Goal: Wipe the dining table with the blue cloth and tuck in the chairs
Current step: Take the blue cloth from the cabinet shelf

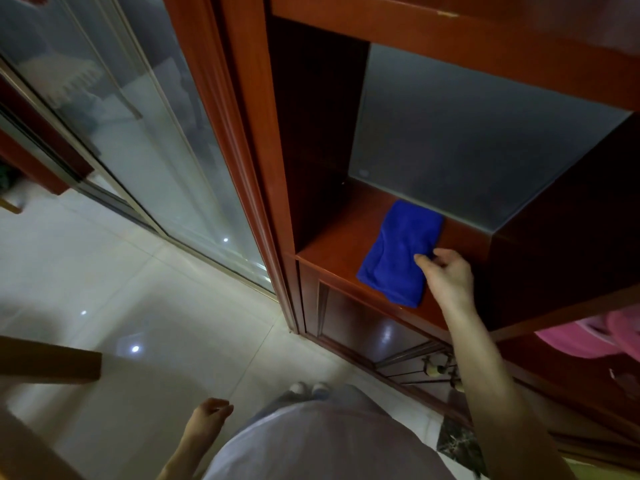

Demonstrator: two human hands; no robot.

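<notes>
A folded blue cloth [398, 252] lies on the open shelf [332, 251] of a reddish-brown wooden cabinet. My right hand [446, 275] reaches to the cloth's right edge, with fingertips and thumb at the fabric; whether they pinch it I cannot tell. Down by my side my left hand [207, 415] hangs loose and holds nothing. A corner of a light wooden table or chair [52, 365] shows at the far left edge.
Sliding glass doors [138, 133] in a wooden frame stand left of the cabinet. Glossy pale floor tiles [156, 306] spread below. The cabinet has a lower door [374, 327] and a frosted back panel [467, 150]. Something pink [602, 336] sits at the right.
</notes>
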